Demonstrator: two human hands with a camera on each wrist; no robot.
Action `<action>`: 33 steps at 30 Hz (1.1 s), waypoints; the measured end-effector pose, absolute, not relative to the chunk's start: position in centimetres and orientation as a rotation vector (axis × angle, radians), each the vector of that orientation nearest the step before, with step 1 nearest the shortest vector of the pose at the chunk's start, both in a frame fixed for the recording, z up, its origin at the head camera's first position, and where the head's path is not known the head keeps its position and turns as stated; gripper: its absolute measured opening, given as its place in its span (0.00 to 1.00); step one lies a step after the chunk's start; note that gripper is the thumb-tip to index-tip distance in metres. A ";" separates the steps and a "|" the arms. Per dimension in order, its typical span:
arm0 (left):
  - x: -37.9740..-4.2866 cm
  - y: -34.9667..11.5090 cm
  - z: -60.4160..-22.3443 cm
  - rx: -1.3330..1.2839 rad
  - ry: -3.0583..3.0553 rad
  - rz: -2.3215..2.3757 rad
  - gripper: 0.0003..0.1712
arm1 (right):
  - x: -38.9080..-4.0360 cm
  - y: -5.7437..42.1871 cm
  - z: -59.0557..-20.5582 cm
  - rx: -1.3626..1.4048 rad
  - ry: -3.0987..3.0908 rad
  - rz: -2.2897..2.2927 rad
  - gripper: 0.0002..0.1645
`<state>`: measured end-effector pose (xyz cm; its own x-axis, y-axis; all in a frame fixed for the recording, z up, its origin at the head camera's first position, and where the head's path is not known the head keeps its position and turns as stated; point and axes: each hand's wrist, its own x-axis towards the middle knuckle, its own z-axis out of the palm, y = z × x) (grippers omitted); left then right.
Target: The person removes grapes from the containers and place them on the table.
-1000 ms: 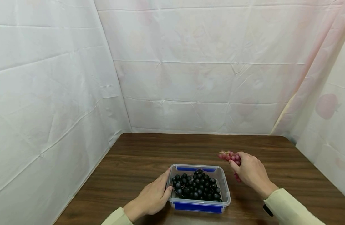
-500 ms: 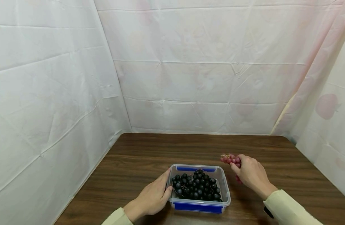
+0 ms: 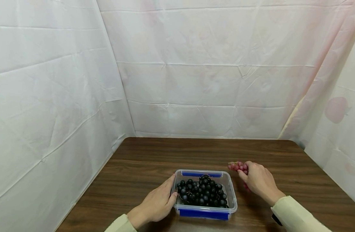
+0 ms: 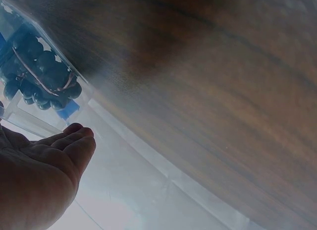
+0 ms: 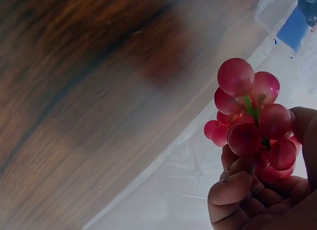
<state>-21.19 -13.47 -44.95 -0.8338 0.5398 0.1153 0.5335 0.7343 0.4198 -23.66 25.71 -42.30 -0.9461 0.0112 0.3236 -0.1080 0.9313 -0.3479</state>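
Observation:
A clear plastic container with blue side clips stands on the table, its top uncovered. Black grapes fill much of it, some still on their stems. My left hand rests against the container's left side, its fingers fairly straight along the outer wall and the thumb by the rim. In the left wrist view those fingers touch the wall from outside. To the right of the container, my right hand grips a bunch of red grapes. The right wrist view shows curled fingers around the bunch and its green stem.
The dark wood-grain table spreads behind and on both sides of the container. White sheets hang at the back, left and right of the table.
My right hand has shifted slightly toward me and to the right, still gripping the red grapes. My left hand and the container have stayed in place.

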 end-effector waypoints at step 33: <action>-21.1 -13.4 -44.8 0.907 2.921 0.699 0.37 | -24.0 26.4 -43.2 0.050 -2.915 0.449 0.18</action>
